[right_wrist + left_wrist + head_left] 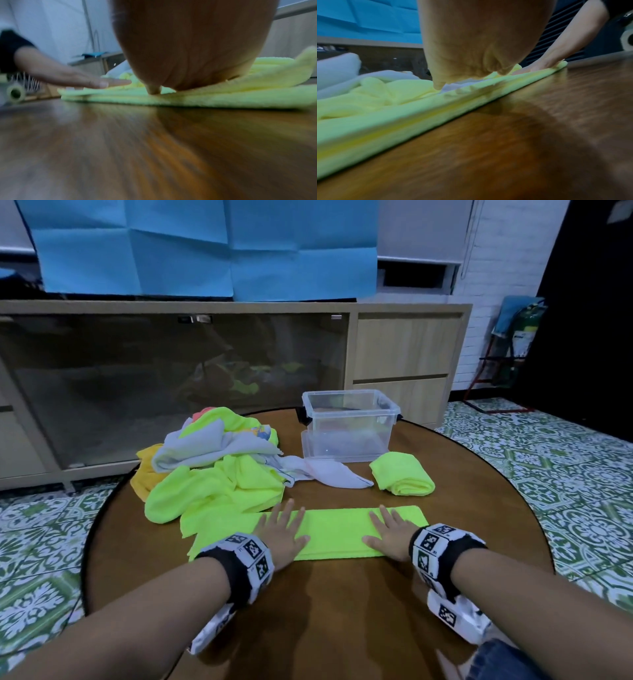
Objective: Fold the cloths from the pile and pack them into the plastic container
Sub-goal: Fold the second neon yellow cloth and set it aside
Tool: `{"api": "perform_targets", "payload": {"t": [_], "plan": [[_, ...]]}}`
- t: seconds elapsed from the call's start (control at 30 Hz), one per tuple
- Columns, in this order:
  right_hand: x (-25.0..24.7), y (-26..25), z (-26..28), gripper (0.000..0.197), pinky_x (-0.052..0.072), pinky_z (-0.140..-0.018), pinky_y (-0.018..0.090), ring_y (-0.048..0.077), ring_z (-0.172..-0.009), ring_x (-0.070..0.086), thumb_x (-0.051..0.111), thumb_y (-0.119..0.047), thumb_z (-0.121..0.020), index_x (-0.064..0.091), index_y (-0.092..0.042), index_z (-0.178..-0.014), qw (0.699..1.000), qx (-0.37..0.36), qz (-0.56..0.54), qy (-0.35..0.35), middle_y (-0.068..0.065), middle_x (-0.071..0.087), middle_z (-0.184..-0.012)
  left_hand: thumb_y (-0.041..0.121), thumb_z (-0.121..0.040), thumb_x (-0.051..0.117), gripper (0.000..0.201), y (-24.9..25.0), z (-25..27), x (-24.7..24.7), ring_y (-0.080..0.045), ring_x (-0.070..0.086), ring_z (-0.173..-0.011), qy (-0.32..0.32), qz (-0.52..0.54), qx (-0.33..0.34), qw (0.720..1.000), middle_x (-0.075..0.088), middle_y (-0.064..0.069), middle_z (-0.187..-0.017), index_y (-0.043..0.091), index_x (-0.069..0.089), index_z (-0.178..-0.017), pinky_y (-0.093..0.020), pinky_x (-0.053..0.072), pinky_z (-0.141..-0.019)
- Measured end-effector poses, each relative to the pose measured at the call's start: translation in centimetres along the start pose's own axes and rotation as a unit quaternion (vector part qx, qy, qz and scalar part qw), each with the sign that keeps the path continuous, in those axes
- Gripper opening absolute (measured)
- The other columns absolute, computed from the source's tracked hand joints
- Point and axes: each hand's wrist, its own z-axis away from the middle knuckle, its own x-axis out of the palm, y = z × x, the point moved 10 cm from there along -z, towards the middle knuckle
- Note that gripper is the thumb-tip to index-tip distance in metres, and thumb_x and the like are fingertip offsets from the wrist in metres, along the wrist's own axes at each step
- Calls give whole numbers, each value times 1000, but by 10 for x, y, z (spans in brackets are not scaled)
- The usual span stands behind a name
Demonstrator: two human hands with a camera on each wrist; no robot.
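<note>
On folded cloth (337, 534), left hand (282, 537), right hand (390, 537), flat.

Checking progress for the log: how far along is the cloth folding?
Early. Done: one green cloth lies folded by the container, not in it; what the container holds is unclear. In hand: left hand and right hand press flat on a green strip, folded long. Left: finish it, pack both, fold the pile.

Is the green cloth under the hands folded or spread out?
Folded: the green cloth lies as a narrow strip, layers showing along its near edge, with left hand and right hand flat on it.
</note>
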Motion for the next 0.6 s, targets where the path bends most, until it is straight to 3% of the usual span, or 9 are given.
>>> {"api": "perform_targets", "payload": {"t": [0.2, 0.33, 0.47, 0.6], "plan": [[6, 5, -2, 71, 2, -118, 41, 25, -145, -12, 16, -56, -97, -14, -19, -149, 1000, -11, 14, 5, 6, -22, -155, 54, -98, 15, 66, 15, -14, 24, -24, -13, -145, -49, 40, 0, 998, -19, -2, -157, 23, -11, -150, -48, -2, -117], [6, 8, -3, 71, 2, -118, 41, 23, -145, -13, 14, -58, -96, -15, -21, -149, 1000, -18, 23, 1, 5, -23, -155, 57, -97, 17, 69, -35, -3, 33, -25, -13, -145, -70, 65, -69, 993, -21, -2, -156, 24, -12, -150, -49, -1, -116], [5, 9, -2, 72, 2, -118, 41, 24, -145, -13, 14, -59, -95, -16, -21, -149, 999, -15, 31, 2, 5, -23, -155, 56, -97, 17, 70, -94, 19, 39, -27, -13, -145, -83, 77, -140, 984, -21, -5, -156, 20, -14, -149, -44, 0, -116], [0, 10, 4, 74, 3, -118, 41, 25, -146, -11, 14, -60, -95, -13, -18, -150, 999, 12, 42, 0, 5, -21, -156, 56, -97, 17, 72, -117, 26, 42, -26, -13, -145, -94, 82, -167, 978, -22, -6, -155, 17, -12, -150, -40, 3, -118]]}}
